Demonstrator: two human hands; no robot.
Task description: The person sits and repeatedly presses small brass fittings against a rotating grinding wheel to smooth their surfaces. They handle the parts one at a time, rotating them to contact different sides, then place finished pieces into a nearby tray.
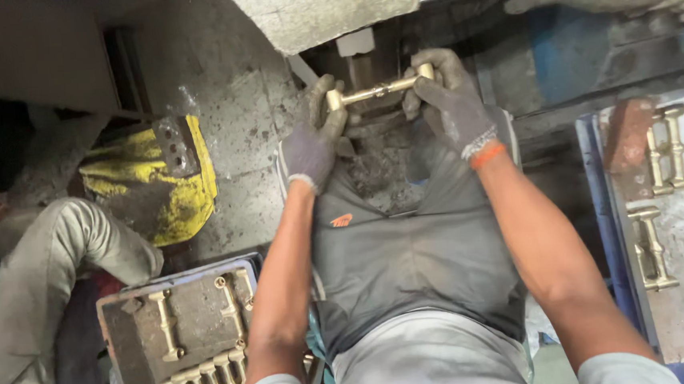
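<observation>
Thing: a shiny brass rod with a knob at each end [381, 90], held level over the dirty grey machine part [370, 130].
Left hand [315, 134]: gloved fingers wrapped tight round one end.
Right hand [448, 96]: fingers closed on the other end.
Feel: probably hard, stiff and heavy, maybe slippery; hold by the knobs.
Nearby: more brass rods in the grey tray [132, 343].

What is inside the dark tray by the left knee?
The dark tray holds brass dumbbell-shaped parts: a few lie loose at the top and a row stands along the bottom. The left forearm covers the tray's right edge.
</observation>
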